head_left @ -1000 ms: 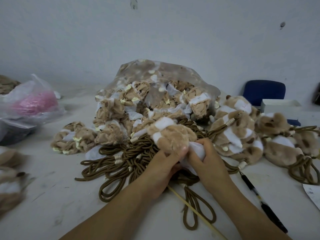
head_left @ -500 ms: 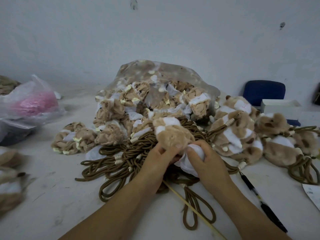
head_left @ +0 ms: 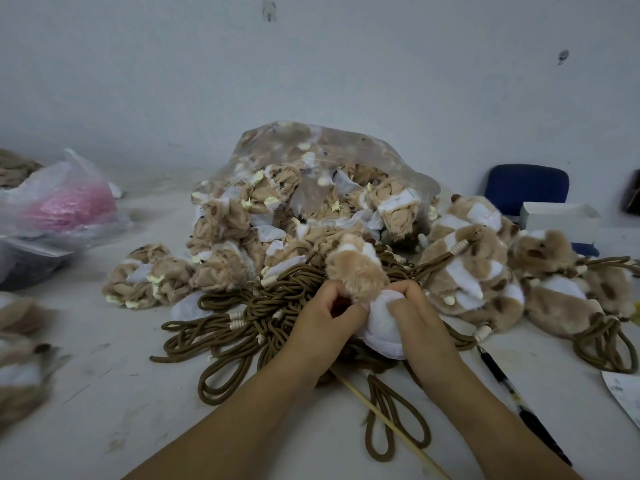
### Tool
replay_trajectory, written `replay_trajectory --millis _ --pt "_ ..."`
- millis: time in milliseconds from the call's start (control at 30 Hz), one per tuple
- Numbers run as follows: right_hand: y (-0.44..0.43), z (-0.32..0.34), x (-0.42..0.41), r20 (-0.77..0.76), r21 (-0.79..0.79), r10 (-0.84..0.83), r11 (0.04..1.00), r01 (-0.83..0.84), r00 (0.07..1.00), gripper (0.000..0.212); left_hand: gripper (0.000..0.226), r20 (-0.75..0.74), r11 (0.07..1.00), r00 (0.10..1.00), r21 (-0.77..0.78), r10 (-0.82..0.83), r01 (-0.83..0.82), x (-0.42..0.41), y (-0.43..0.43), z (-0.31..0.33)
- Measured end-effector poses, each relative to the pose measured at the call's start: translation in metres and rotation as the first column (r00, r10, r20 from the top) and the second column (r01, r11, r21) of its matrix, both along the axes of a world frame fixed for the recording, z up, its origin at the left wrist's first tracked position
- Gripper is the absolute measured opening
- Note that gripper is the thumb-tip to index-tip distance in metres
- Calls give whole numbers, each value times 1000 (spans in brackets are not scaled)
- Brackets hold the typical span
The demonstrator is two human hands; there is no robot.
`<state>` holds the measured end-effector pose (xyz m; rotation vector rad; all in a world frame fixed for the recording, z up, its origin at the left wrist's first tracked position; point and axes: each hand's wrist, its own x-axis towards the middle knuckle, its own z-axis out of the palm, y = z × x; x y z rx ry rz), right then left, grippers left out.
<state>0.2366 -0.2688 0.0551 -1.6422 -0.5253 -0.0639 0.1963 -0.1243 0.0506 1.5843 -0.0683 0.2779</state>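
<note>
A tan and white plush toy (head_left: 360,271) is held upright over a tangle of brown cords (head_left: 242,317) at the middle of the table. My left hand (head_left: 322,323) grips its tan fur from the left, fingers curled. My right hand (head_left: 419,317) pinches its white fabric part (head_left: 382,330) from the right. A thin wooden stick (head_left: 391,424) runs from under my left hand toward the front edge.
A clear bag (head_left: 311,161) of unturned plush skins lies behind. Finished plush toys (head_left: 485,271) with cord loops sit to the right, more skins (head_left: 145,275) to the left. A black pen (head_left: 519,407), a pink-filled bag (head_left: 65,206), a white box (head_left: 557,220) and a blue chair (head_left: 526,185) surround them.
Both hands have worked the plush toy: more white fabric now bulges out at its bottom, and the tan body stands more upright. My hands stayed in place over the cords.
</note>
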Motion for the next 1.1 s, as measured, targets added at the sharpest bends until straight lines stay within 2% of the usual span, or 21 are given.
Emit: replay_trajectory --millis 133,233,367,467,533,667,700,833,1000,1100 --pt "1 2 2 -6 12 -41 999 41 999 3 20 -11 998 999 -60 -37 37 -1 1 0" --pt "-1 3 4 35 22 -80 997 79 996 17 21 -22 993 997 -94 -74 72 -1 -3 1" --pt "-1 2 2 62 -30 -52 998 54 997 12 34 -19 978 993 -175 -119 114 0 -4 2" --pt "0 0 2 84 -29 -49 998 52 995 12 32 -38 974 993 -206 -107 97 0 -1 0" --pt "-2 1 1 25 17 -10 1000 10 1000 8 27 -47 980 997 -193 -63 53 1 -1 -1" --pt "3 1 6 -208 117 110 989 -86 972 24 22 -85 967 996 -253 9 -30 5 0 0" --pt "3 2 5 -205 97 99 992 -81 974 25 21 -98 960 995 -278 15 -42 5 0 0" --pt "1 5 -5 -5 67 110 992 -109 994 15 19 -92 945 995 -327 -40 8 4 0 -1" --pt "4 3 1 -13 117 35 993 -33 999 17 42 -85 934 986 -341 -141 104 3 0 1" --pt "4 2 2 -36 119 13 993 -9 999 20 42 -73 932 983 -336 -170 136 5 2 1"
